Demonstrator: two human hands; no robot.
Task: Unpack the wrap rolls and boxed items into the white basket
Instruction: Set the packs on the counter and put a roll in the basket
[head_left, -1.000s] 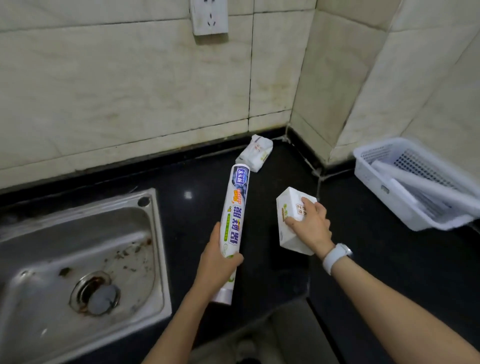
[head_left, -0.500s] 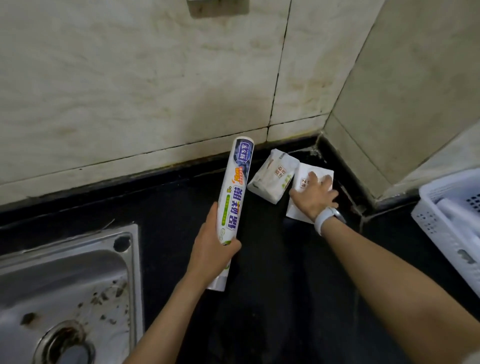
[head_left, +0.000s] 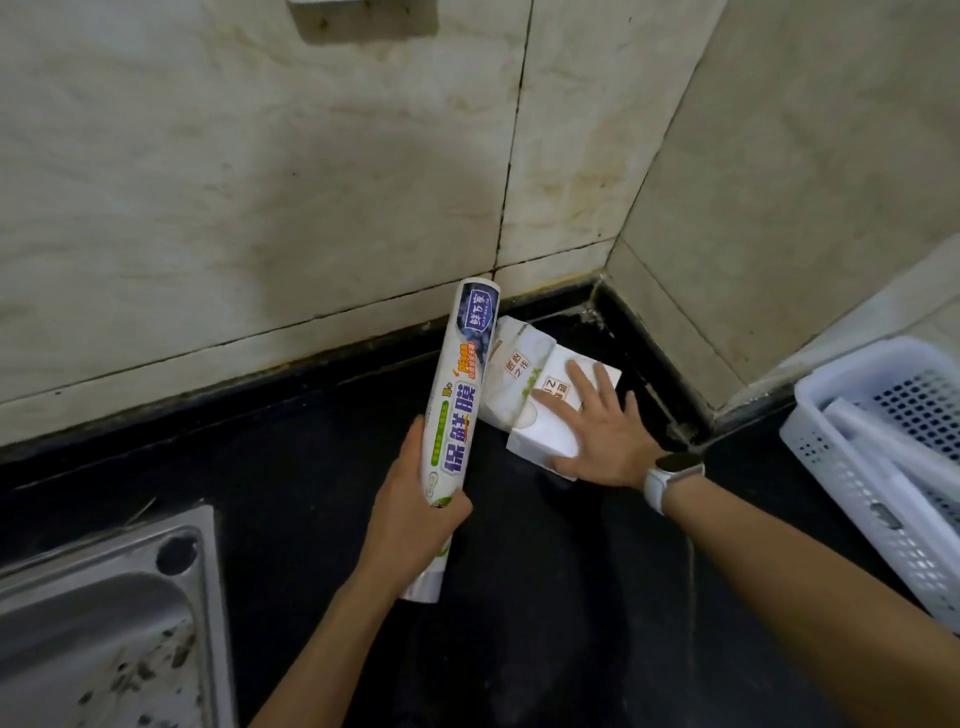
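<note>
Left hand (head_left: 410, 514) grips the wrap roll (head_left: 457, 410), its long axis pointing wallward.

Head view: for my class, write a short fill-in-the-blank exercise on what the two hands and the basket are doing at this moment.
1. The left hand grips the printed wrap roll near its ____ end.
2. The right hand lies flat, fingers spread, on a white ____ on the black counter.
3. The white basket stands at the ____ edge of the view.
4. A plain white ____ already lies in that basket.

Missing words: lower; box; right; roll
</note>
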